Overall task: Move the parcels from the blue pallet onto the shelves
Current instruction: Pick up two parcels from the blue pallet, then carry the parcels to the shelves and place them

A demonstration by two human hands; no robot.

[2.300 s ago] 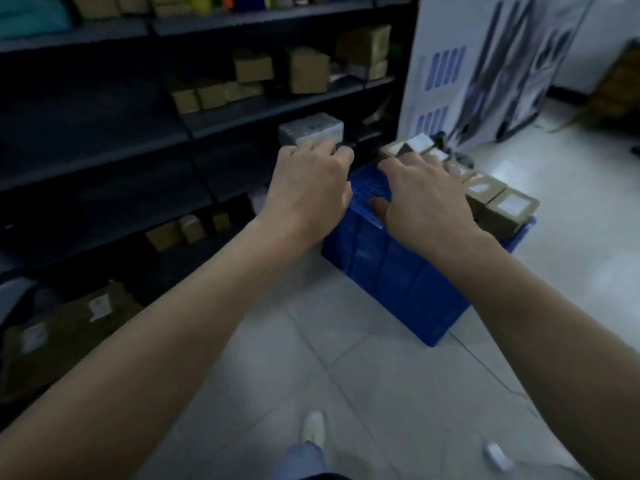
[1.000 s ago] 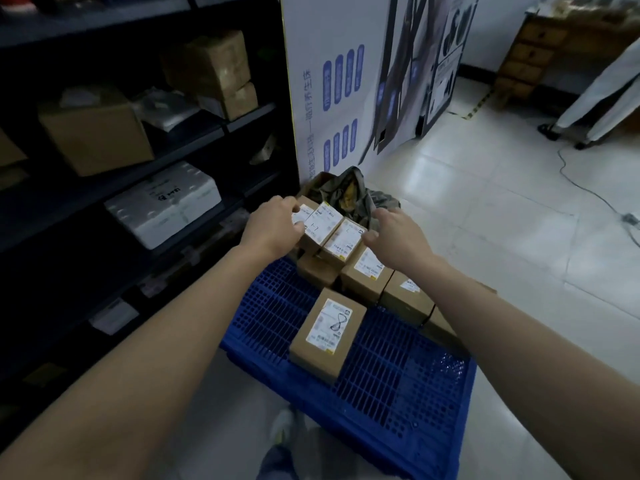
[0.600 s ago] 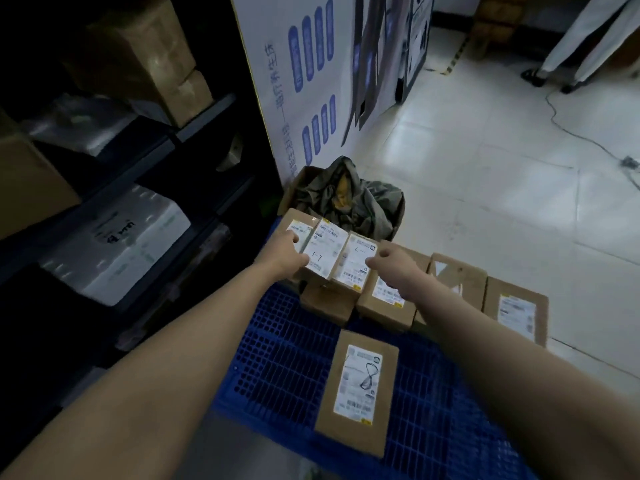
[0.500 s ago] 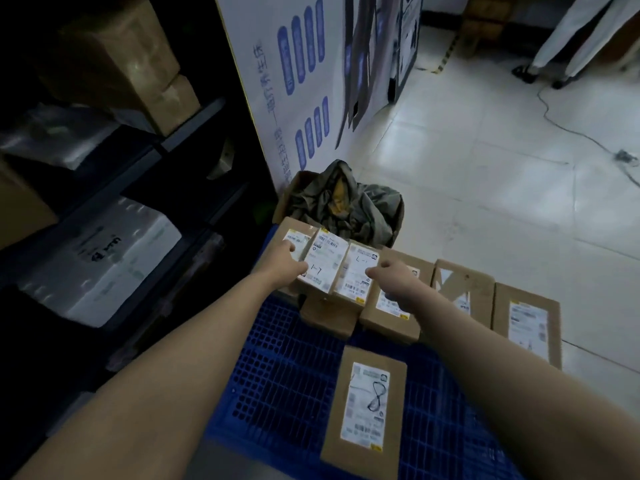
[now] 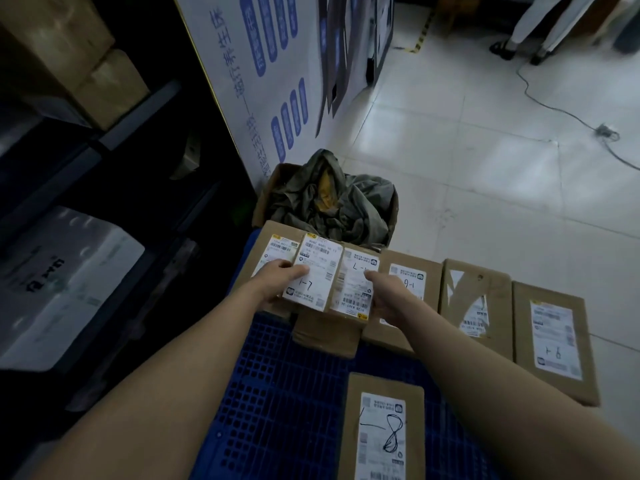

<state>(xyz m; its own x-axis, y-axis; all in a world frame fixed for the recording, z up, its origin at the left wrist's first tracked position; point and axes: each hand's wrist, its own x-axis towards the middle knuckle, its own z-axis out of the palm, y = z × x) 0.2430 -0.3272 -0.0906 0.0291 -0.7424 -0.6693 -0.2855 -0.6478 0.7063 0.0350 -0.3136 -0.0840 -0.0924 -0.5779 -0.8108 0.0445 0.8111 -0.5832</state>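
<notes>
Two small parcels (image 5: 332,278) lie side by side at the blue pallet's (image 5: 277,403) far edge, long axes running away from the person. The left hand (image 5: 277,277) and right hand (image 5: 384,292) pinch them from either side, equally near; the shelves (image 5: 104,168) stand to the left

brown labelled parcels (image 5: 381,431) | flat | on blue pallet (image 5: 277,403)

Dim overall: the shelves (image 5: 86,174) at left sink into near-black shadow, while the tiled floor (image 5: 485,161) shines with soft glare. Edges bend with wide-angle distortion; details look slightly soft.
</notes>
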